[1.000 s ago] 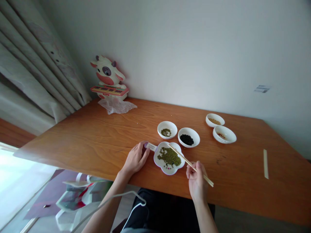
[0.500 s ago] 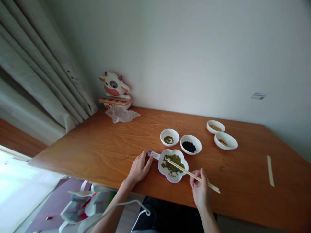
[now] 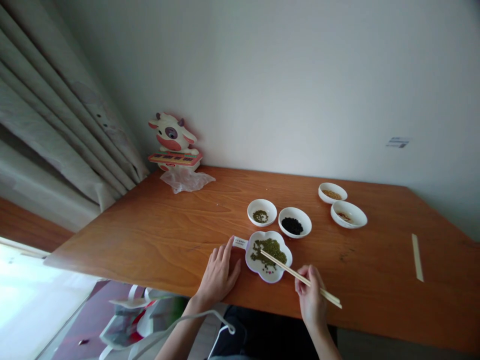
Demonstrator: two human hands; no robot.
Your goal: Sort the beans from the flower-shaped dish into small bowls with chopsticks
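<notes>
My right hand (image 3: 312,295) is closed round a pair of wooden chopsticks (image 3: 290,271), their tips down among the green beans (image 3: 273,249) in a flower-shaped white dish (image 3: 256,265) with a lilac rim. A few dark and reddish beans lie near the dish's front edge. My left hand (image 3: 219,275) rests on the table left of the dish, fingers stretched out, a fingertip at the end of the dish's labelled handle (image 3: 240,242). Just behind the dish stand a white bowl (image 3: 252,218) with some green beans and another white bowl (image 3: 306,229) of black beans.
Two more white bowls stand at the back right: one with yellowish grains (image 3: 332,194), one with a few brownish bits (image 3: 345,217). A pale strip (image 3: 417,257) lies on the wooden table (image 3: 378,280). A cow-shaped toy keyboard (image 3: 175,142) and a clear plastic bag (image 3: 186,180) are back left.
My left hand has loosened from the dish's handle; its fingers now lie stretched out beside and against the handle's end. The chopsticks have shifted slightly within the dish.
</notes>
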